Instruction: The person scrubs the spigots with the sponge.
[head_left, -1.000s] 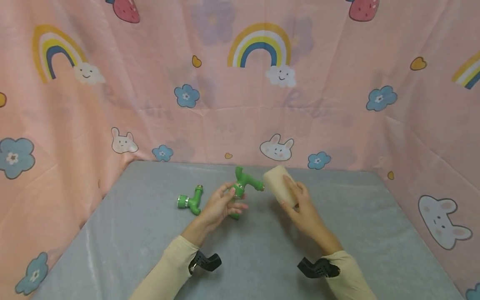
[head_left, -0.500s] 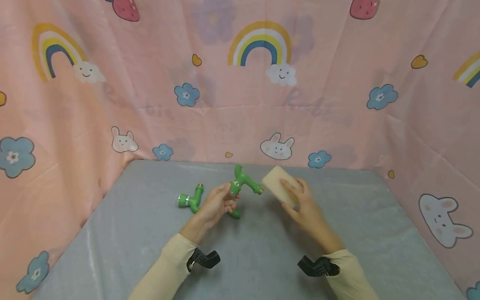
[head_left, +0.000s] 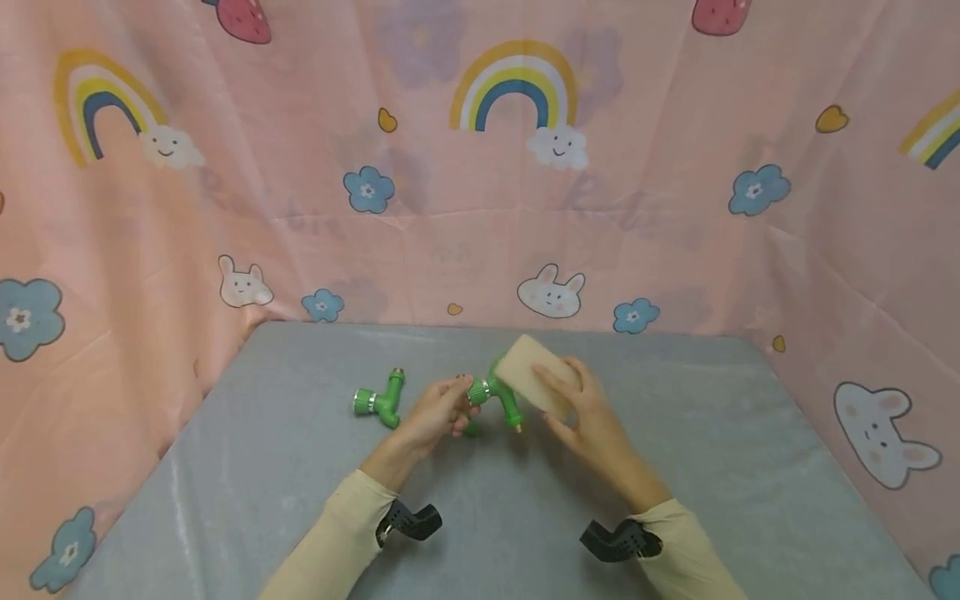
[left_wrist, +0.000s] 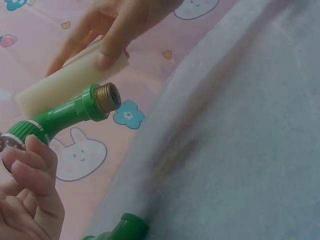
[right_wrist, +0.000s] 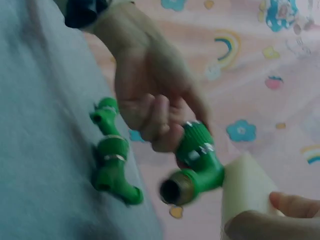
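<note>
My left hand [head_left: 437, 415] pinches a green faucet [head_left: 506, 398] by its ribbed knob end, above the table. The faucet's brass-threaded inlet [left_wrist: 106, 97] points away from the fingers in the left wrist view. A cream sponge block [head_left: 534, 375] is gripped between the thumb and fingers of my right hand [head_left: 592, 417]. The sponge lies against the faucet body and hides part of it in the head view. On the table left of my left hand rests a second green faucet [head_left: 384, 402]. Another green faucet [head_left: 472, 428] lies behind my left hand, mostly hidden there.
A grey cloth-covered table [head_left: 675, 417] spreads under both hands. A pink patterned curtain [head_left: 660, 250] encloses it at the back and sides. Black wrist straps [head_left: 408, 522] are worn on both forearms.
My left hand has turned the faucet so its threaded end points downward. My right hand has moved left with the sponge, which now meets the faucet. The faucets on the table stay put.
</note>
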